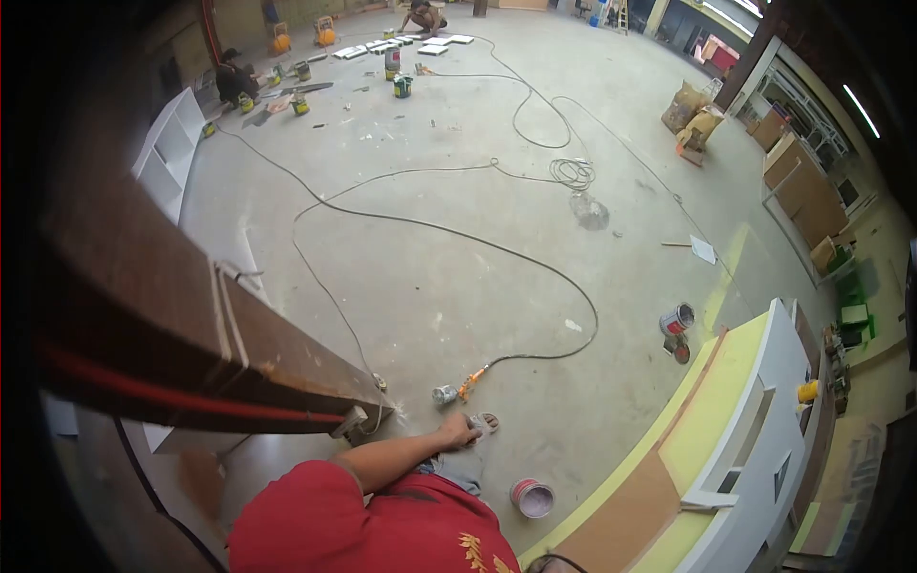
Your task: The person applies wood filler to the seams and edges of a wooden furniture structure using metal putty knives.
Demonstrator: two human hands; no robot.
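Observation:
My left hand (461, 432) lies over my grey-trousered leg (460, 468), near my foot. Its fingers look curled in, and no object shows in them. Beyond it on the floor lies an orange spray gun (471, 384) with a metal cup (444, 394), joined to a dark hose (585, 296); hand and gun are apart. An open paint can (532, 498) with pale mauve contents stands at my right side. Below the frame or behind my red shirt (382, 525), my right hand is out of sight.
A brown steel column (191, 315) rises close on my left. At right stands a yellow and white panel structure (712, 449), with another paint can (677, 319) beyond it. Coiled hose (571, 173) crosses the floor. Two people crouch far off near white boards (435, 41) and cans.

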